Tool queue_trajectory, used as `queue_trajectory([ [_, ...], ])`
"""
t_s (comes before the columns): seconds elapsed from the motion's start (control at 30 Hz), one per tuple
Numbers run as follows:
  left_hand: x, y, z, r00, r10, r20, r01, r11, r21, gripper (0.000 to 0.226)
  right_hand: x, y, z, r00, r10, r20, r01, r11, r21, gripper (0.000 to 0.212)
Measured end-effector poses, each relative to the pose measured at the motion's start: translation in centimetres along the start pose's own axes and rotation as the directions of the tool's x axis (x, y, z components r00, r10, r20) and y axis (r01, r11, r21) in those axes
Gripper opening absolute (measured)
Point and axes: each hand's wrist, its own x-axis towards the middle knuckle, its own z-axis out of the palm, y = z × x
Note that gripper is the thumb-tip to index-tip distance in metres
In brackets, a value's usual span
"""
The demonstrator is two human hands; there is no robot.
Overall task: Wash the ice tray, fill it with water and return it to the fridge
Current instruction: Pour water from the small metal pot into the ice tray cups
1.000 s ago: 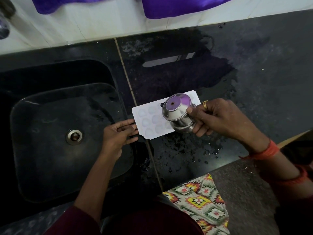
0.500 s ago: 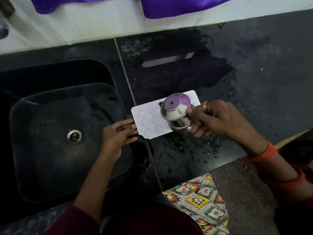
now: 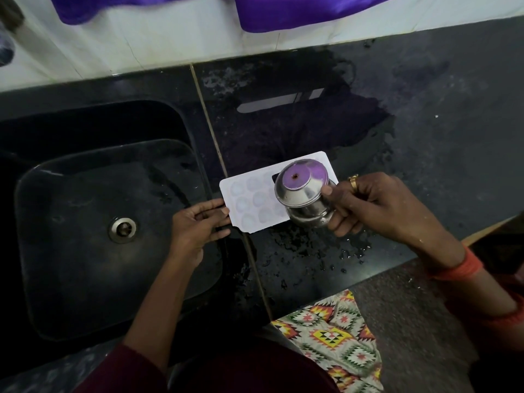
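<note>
Ice tray (image 3: pixel 255 205), white, lying flat on wet counter (image 3: pixel 425 137) just right of sink (image 3: pixel 85 251). Left hand (image 3: pixel 195 225) holds the tray's sink-side end, grip closed on its edge. Right hand (image 3: pixel 368 208), grip wrapped round small steel pot (image 3: pixel 303 197), holds it tilted above the tray's end away from the sink.

We're looking down on a dim black stone table (image 3: pixel 431 114), a dark wet patch (image 3: pixel 306 131) across its middle and a thin pale seam (image 3: pixel 209 123) beside the black sink (image 3: pixel 71 293) with its steel drain (image 3: pixel 122 229). Behind, we've got a white tiled wall (image 3: pixel 170 41) and purple cloth (image 3: pixel 297 9) hanging. Down front, a bright patterned cloth (image 3: pixel 334 336) shows against speckled grey floor (image 3: pixel 411 321).
</note>
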Motion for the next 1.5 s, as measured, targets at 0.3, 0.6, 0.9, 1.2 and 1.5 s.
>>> queue_trajectory([
  [0.3,-0.1,0.0,-0.1,1.000,0.000,0.007,0.000,1.000,-0.006,0.018,-0.5,0.6,0.8,0.999,-0.004,0.053,0.008,0.998,-0.068,0.050],
  [0.6,0.0,-0.1,-0.1,1.000,-0.006,0.002,0.006,1.000,-0.013,0.022,-0.3,0.9,1.3,0.998,-0.035,0.052,0.042,0.990,-0.135,0.052],
  [0.9,-0.1,-0.1,-0.1,1.000,-0.004,0.005,0.005,1.000,-0.015,0.021,-0.4,1.0,1.2,0.999,-0.032,0.043,0.038,0.986,-0.162,0.051],
  [1.2,0.0,-0.2,0.0,1.000,-0.002,-0.001,0.002,1.000,-0.013,0.021,-0.5,0.8,1.2,0.999,-0.019,0.046,0.026,0.988,-0.149,0.052],
  [1.5,0.0,-0.2,0.0,1.000,-0.003,-0.007,0.003,1.000,-0.004,0.022,-0.8,1.0,1.2,0.999,-0.011,0.039,0.015,0.994,-0.112,0.051],
])
